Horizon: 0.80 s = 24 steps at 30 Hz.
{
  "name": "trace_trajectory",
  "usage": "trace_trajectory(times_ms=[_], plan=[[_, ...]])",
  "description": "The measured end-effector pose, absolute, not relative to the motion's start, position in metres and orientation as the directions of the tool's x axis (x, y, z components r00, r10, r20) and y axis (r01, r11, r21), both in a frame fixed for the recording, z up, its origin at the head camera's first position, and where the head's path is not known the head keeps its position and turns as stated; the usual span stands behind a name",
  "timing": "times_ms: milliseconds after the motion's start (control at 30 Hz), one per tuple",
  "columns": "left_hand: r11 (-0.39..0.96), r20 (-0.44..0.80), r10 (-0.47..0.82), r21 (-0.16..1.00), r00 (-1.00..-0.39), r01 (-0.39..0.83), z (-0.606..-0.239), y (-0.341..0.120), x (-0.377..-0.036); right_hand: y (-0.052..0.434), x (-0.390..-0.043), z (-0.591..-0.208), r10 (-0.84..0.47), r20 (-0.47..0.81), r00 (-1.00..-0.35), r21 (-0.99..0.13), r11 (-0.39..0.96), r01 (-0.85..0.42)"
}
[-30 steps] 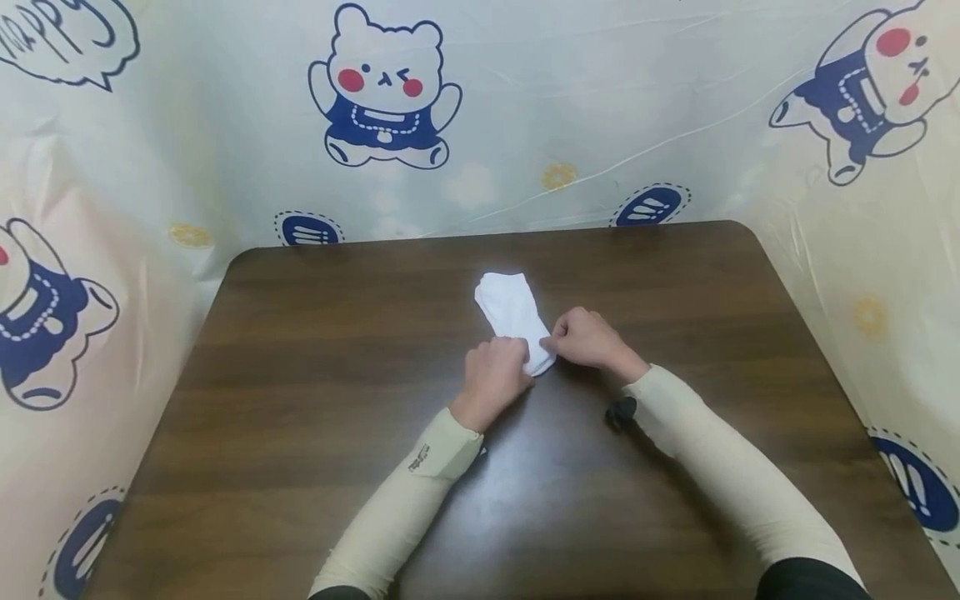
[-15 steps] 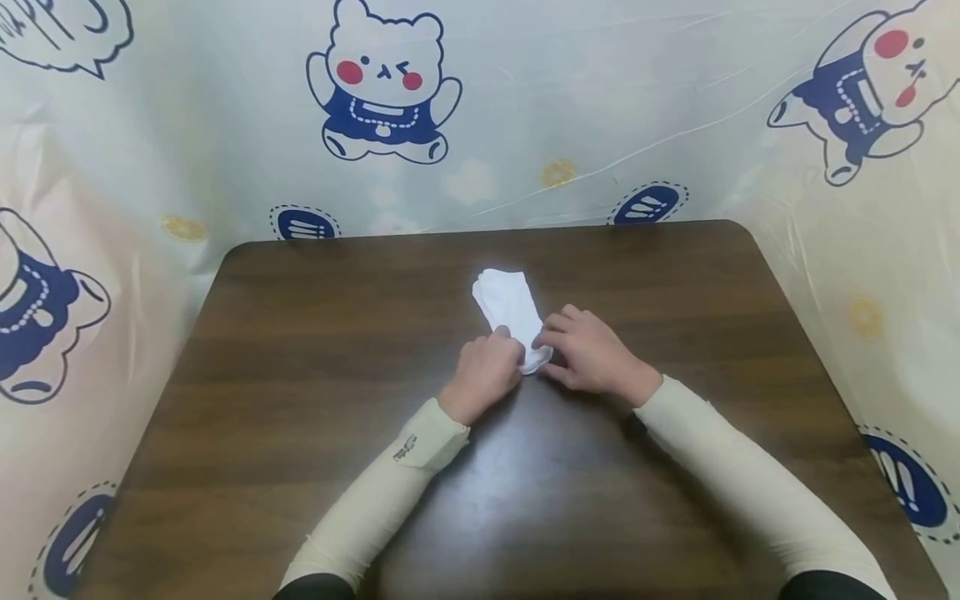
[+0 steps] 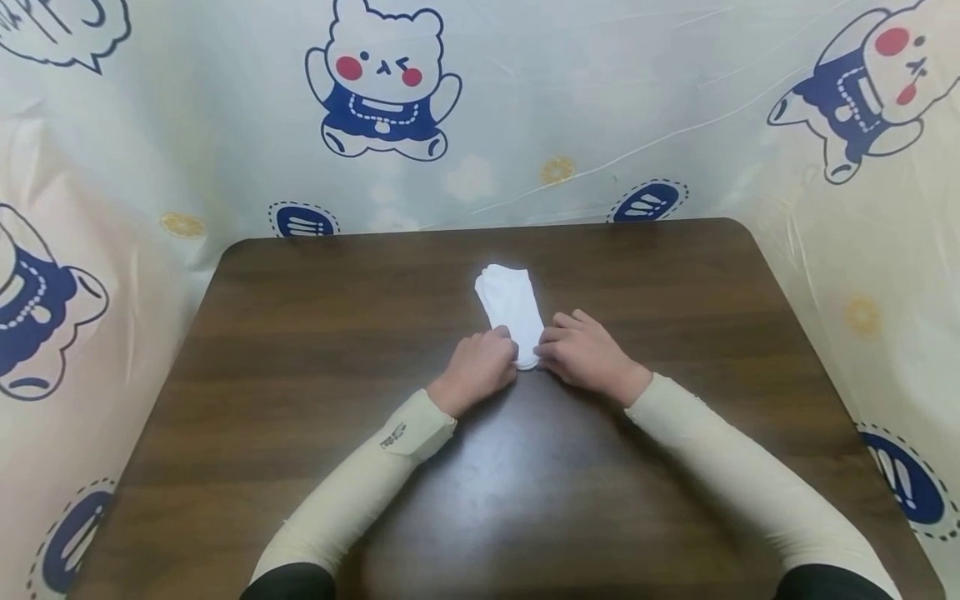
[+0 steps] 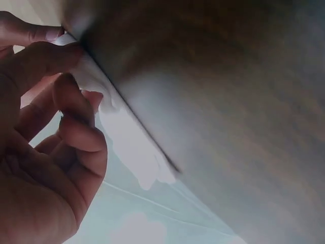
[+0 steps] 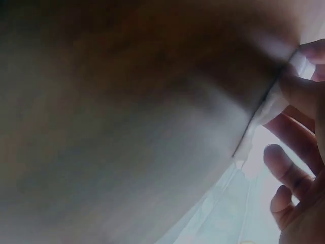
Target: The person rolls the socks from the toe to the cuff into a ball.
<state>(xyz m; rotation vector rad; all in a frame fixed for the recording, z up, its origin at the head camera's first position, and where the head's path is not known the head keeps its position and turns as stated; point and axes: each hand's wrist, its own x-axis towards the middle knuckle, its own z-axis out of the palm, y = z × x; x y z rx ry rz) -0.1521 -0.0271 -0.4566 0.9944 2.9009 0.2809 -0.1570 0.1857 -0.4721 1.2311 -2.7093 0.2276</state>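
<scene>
A white sock [image 3: 510,304] lies flat on the dark wooden table [image 3: 315,333], pointing away from me. My left hand [image 3: 483,367] has curled fingers and pinches the near left edge of the sock. My right hand [image 3: 581,350] pinches the near right edge with thumb and fingertips. In the left wrist view the left hand [image 4: 61,101] has its fingers bent round the white fabric of the sock [image 4: 132,147]. The right wrist view shows the right hand [image 5: 299,127] with the sock [image 5: 264,117] edge held at its fingertips, the other fingers loose.
A plastic sheet printed with cartoon bears [image 3: 382,92] walls the table at the back and on both sides. The table's rounded far corners [image 3: 738,229] meet that sheet. Both forearms wear cream sleeves [image 3: 360,492].
Both hands have shifted slightly toward me along the sock's near end. The sock's near end now lies straighter, and the right hand has dropped lower onto the table.
</scene>
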Motion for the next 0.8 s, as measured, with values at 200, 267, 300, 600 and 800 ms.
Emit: trace_trajectory(times_ms=[200, 267, 300, 600, 800], plan=[[0.769, -0.002, 0.606, 0.256, -0.796, 0.585, -0.454, -0.034, -0.158, 0.179, -0.151, -0.468, -0.634, 0.154, -0.758, -0.162, 0.74, -0.653], [0.772, 0.0, 0.594, 0.278, -0.804, 0.571, -0.453, -0.035, -0.16, 0.175, -0.149, -0.467, -0.594, 0.144, -0.792, -0.179, 0.771, -0.611], [0.774, 0.002, 0.589, 0.283, -0.808, 0.566, -0.453, -0.036, -0.161, 0.174, -0.148, -0.466, -0.577, 0.143, -0.804, -0.185, 0.783, -0.594], [0.805, -0.081, 0.465, 0.453, -0.881, 0.384, -0.452, -0.037, -0.162, 0.173, -0.151, -0.461, -0.433, 0.055, -0.899, -0.377, 0.825, -0.421], [0.798, -0.157, 0.413, 0.537, -0.897, 0.273, -0.454, -0.038, -0.168, 0.173, -0.153, -0.459, -0.372, -0.022, -0.928, -0.508, 0.804, -0.31]])
